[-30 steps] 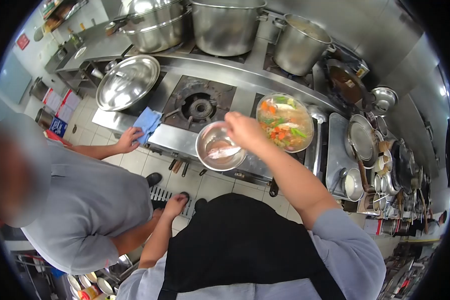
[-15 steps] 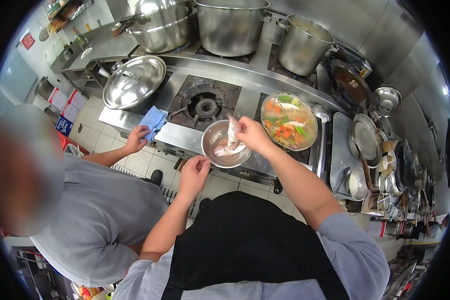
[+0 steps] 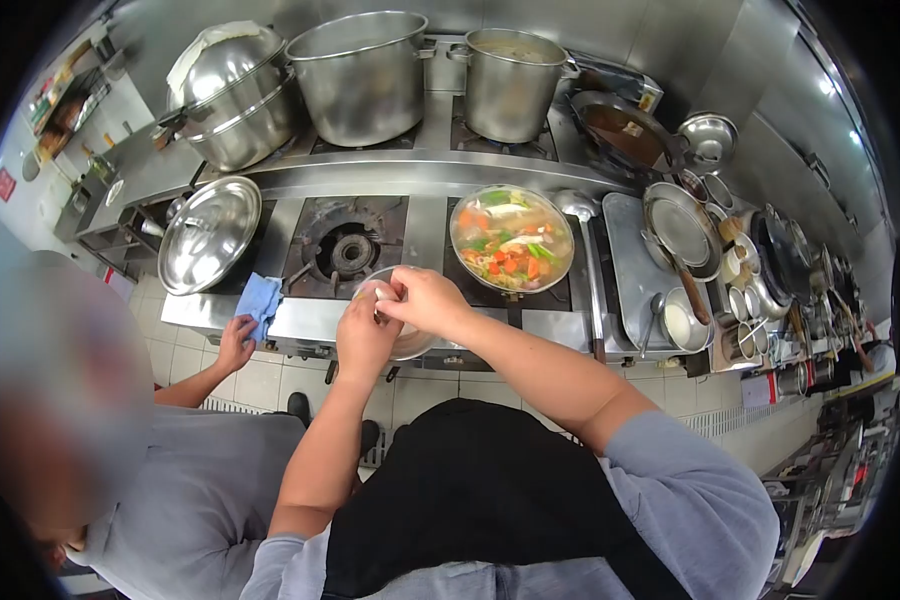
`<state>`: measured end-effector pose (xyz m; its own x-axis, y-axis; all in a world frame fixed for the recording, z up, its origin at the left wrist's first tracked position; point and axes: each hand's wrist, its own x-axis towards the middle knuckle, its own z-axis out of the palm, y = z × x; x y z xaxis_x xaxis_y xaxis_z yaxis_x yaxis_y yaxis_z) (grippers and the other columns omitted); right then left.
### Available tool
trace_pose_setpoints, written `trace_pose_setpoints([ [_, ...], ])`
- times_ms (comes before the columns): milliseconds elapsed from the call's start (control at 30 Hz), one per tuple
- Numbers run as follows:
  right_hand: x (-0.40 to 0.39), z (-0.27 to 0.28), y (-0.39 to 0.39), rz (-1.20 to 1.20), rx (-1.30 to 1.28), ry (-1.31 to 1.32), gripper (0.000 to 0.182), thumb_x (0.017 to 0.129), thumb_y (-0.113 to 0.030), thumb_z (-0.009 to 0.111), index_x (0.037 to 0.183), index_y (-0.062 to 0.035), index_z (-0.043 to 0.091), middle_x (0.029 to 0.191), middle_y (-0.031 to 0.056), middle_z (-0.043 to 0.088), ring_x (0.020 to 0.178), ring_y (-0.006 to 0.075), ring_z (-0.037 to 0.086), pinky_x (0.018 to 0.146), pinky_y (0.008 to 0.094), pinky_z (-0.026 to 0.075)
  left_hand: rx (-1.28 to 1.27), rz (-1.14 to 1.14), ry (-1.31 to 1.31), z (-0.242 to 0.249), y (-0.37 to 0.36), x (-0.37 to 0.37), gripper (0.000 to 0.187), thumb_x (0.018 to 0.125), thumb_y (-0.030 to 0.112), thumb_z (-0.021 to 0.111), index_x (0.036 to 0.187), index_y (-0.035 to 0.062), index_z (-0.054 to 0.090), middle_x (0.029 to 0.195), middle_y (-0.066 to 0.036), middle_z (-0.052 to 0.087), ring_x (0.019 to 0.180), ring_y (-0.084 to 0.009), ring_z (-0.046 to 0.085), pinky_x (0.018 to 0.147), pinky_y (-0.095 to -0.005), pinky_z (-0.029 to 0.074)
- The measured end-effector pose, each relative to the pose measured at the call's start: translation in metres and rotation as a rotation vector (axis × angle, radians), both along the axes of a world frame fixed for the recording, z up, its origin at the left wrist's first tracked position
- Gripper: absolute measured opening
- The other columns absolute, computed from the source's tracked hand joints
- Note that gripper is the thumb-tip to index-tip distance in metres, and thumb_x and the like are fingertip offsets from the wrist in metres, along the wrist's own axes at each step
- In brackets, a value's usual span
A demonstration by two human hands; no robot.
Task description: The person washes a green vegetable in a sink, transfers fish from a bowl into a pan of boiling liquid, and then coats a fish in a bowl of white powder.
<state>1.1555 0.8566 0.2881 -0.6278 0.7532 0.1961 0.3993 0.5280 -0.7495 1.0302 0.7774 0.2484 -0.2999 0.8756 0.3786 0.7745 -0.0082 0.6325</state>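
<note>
My left hand (image 3: 364,338) and my right hand (image 3: 428,302) meet over the metal bowl (image 3: 414,344) at the stove's front edge. Fingers of both are pinched together around something small and pale that I cannot make out. The hands cover most of the bowl, so its contents are hidden. Just behind and to the right, a round pan (image 3: 512,238) holds carrots, green vegetables and pale pieces in broth. To the left of my hands is a bare gas burner (image 3: 352,250).
At the left, a co-worker's hand (image 3: 236,343) touches a blue cloth (image 3: 260,302). A domed lid (image 3: 210,236) leans behind it. Large pots (image 3: 362,85) line the back. A ladle (image 3: 577,206), a metal tray (image 3: 622,235) and a white-filled bowl (image 3: 682,322) lie right.
My right hand has left the fish in the bowl and come to my left hand, which has moved over the bowl. The fish is no longer visible. The whole view has shifted.
</note>
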Motion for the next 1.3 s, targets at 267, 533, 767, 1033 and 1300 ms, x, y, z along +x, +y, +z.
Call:
trace_pose_setpoints([
  [267,0.001,0.006,-0.001,-0.104,-0.078,-0.028,0.029,0.082,-0.030,0.064,0.076,-0.0013,0.061,0.077,0.0172,0.065,0.074,0.0365,0.063,0.067,0.0458,0.049,0.042,-0.043,0.050,-0.006,-0.002,0.001,0.033,0.071,0.014,0.074,0.096,-0.0013,0.060,0.083,-0.014,0.059,0.077,-0.0328,0.059,0.070,-0.0419,0.048],
  [533,0.001,-0.002,0.001,-0.065,-0.126,-0.007,0.030,0.087,-0.030,0.061,0.085,-0.0006,0.065,0.077,0.0186,0.065,0.071,0.0365,0.063,0.064,0.0435,0.048,0.029,-0.051,-0.181,-0.016,-0.008,-0.002,0.050,0.071,0.014,0.078,0.114,-0.0018,0.058,0.094,-0.013,0.060,0.078,-0.0239,0.060,0.071,-0.0355,0.050],
  [767,0.004,-0.015,0.001,-0.070,0.166,-0.103,0.027,0.091,-0.026,0.053,0.086,-0.0028,0.066,0.087,0.0158,0.066,0.084,0.0360,0.063,0.074,0.0466,0.050,-0.031,0.042,-0.187,-0.017,-0.028,-0.017,0.065,0.070,0.010,0.079,0.128,0.0001,0.052,0.108,-0.013,0.061,0.079,-0.0174,0.062,0.074,-0.0306,0.052],
  [1033,0.003,-0.031,0.008,-0.055,0.202,-0.135,0.025,0.090,-0.026,0.056,0.082,-0.0041,0.065,0.087,0.0147,0.066,0.082,0.0354,0.063,0.071,0.0458,0.050,-0.063,0.056,-0.271,-0.023,-0.033,-0.022,0.054,0.074,0.010,0.077,0.122,-0.0005,0.057,0.099,-0.011,0.064,0.073,-0.0155,0.061,0.069,-0.0298,0.051],
  [1300,0.028,0.009,0.026,-0.110,-0.006,-0.212,0.025,0.090,-0.026,0.054,0.093,-0.0051,0.068,0.091,0.0156,0.068,0.086,0.0354,0.065,0.075,0.0452,0.051,-0.057,0.053,-0.306,-0.027,-0.046,-0.026,0.042,0.079,0.012,0.074,0.116,-0.0012,0.060,0.093,-0.011,0.064,0.069,-0.0173,0.060,0.064,-0.0310,0.050],
])
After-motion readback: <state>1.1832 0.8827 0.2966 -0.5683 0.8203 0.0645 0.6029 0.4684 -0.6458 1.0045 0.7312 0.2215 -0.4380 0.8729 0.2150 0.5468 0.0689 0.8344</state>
